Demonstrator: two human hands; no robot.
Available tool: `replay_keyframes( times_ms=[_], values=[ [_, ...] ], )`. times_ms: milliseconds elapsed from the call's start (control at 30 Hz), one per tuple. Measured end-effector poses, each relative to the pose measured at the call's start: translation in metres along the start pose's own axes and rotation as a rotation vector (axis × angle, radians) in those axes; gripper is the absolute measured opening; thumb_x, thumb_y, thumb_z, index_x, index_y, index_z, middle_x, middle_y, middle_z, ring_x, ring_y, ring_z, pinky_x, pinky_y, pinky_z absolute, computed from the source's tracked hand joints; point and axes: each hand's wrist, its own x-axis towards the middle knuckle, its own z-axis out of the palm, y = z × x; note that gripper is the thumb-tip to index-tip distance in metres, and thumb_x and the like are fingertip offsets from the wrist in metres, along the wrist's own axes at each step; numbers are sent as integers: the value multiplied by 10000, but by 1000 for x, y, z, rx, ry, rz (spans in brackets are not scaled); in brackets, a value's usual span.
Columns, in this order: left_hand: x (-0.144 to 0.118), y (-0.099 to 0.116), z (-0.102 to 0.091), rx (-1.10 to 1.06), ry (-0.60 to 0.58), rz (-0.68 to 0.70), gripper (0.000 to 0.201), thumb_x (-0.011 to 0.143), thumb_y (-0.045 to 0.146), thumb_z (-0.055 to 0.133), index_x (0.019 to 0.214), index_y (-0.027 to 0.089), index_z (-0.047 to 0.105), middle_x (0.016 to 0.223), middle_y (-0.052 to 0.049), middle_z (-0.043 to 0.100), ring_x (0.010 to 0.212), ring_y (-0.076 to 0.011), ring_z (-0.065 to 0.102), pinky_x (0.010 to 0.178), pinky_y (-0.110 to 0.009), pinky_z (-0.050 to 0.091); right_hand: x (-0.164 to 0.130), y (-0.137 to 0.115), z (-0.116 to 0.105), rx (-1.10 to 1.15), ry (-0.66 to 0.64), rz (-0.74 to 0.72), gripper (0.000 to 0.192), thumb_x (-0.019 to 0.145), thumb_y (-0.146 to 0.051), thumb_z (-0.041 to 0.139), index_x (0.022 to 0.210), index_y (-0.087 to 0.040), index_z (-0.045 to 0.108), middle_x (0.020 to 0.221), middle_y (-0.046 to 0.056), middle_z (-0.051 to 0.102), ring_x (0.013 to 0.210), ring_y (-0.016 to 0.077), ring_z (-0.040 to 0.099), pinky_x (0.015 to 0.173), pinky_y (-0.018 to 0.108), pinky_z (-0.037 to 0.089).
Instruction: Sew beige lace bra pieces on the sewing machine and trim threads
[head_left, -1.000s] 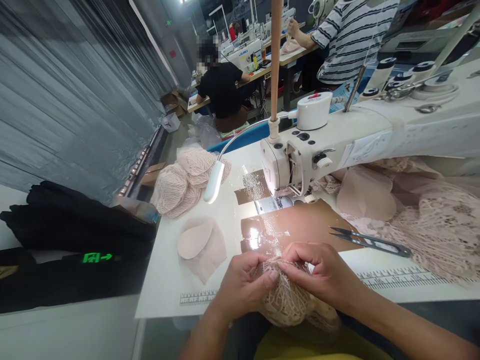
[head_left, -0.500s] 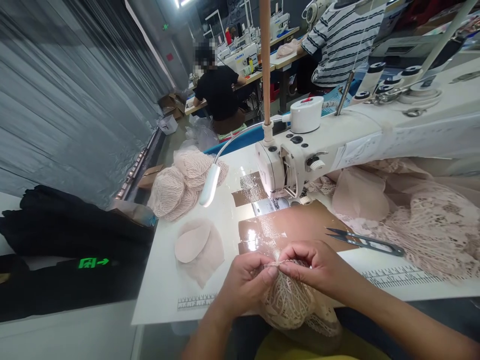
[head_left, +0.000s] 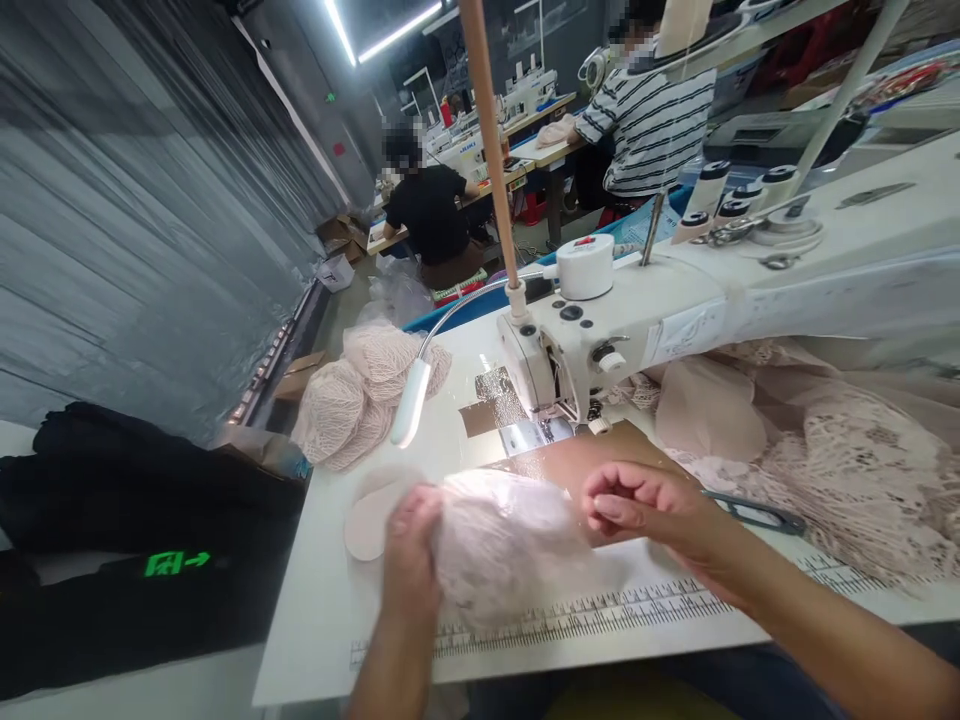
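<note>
holding a lace cup (head_left: 502, 545), left hand (head_left: 409, 555) grips; right hand (head_left: 645, 505) hovers beside.

Bright ceiling strips; lamp glare on lace; motion blur; edges warped.

lace piece (head_left: 502, 545): motion-blurred | scissors (head_left: 757, 515): partly hidden behind right hand (head_left: 637, 505)

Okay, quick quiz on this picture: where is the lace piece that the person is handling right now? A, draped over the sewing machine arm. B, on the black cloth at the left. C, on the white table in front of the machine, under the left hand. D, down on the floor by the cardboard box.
C: the lace piece lies on the white table with the left hand on its edge.
</note>
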Motion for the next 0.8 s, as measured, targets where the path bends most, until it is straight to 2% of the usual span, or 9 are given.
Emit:
replay_keyframes(
  times_ms=[67,133,200,267,367,433,533,700,800],
  values=[
    [14,23,-14,235,223,263,201,748,316,655,658,174,545,583,54,494,542,-96,437,525,-200,334,-2,-3,-17,1,64,-8,432,735,-602,628,786,-173,630,709,44,620,669,173,578,638,323,500],
    [28,34,-14,568,330,527,204,790,285,620,633,178,543,552,54,434,530,-101,399,519,-211,317,-4,-6,-30,-38,94,-23,424,722,-599,642,781,-180,646,704,43,625,670,176,579,628,317,497],
    [40,27,2,908,232,737,233,835,235,561,611,180,528,558,37,425,544,-115,400,536,-230,326,-2,-8,-37,-105,91,-45,408,732,-587,632,776,-182,653,681,35,620,659,174,575,612,305,487],
    [49,5,30,1187,-8,873,228,865,181,492,644,175,548,623,-9,501,606,-144,458,593,-260,371,3,-12,-39,-182,65,-76,374,761,-552,608,772,-182,656,666,28,615,652,172,570,603,293,474],
    [54,-37,74,1637,-294,782,204,842,93,438,716,127,595,704,-110,579,697,-232,530,613,-328,412,16,-16,-36,-348,7,-150,274,810,-443,556,806,-191,664,707,22,635,676,176,572,618,291,459],
    [50,-58,95,1698,-373,738,214,790,22,421,722,98,609,669,-134,575,677,-264,541,576,-344,407,26,-16,-34,-493,-30,-190,210,832,-344,510,826,-208,670,754,16,657,698,181,578,640,298,452],
    [36,-73,108,1710,-425,717,208,770,25,419,765,80,620,674,-156,570,691,-302,545,555,-361,403,39,-11,-28,-718,-54,-218,259,843,-187,427,838,-224,683,805,15,674,744,187,590,682,304,445],
    [19,-57,108,1662,-471,626,197,784,132,488,877,49,641,751,-194,592,723,-321,547,573,-384,407,47,6,-12,-1054,-63,-327,330,799,-31,388,879,-190,667,883,53,639,785,180,562,690,284,418],
    [19,-22,98,1479,-674,545,202,840,222,504,820,97,661,691,-121,597,704,-266,551,611,-359,424,46,13,-5,-1258,-80,-376,222,808,-74,470,840,-178,663,898,64,624,743,184,534,625,290,392]
  ],
)
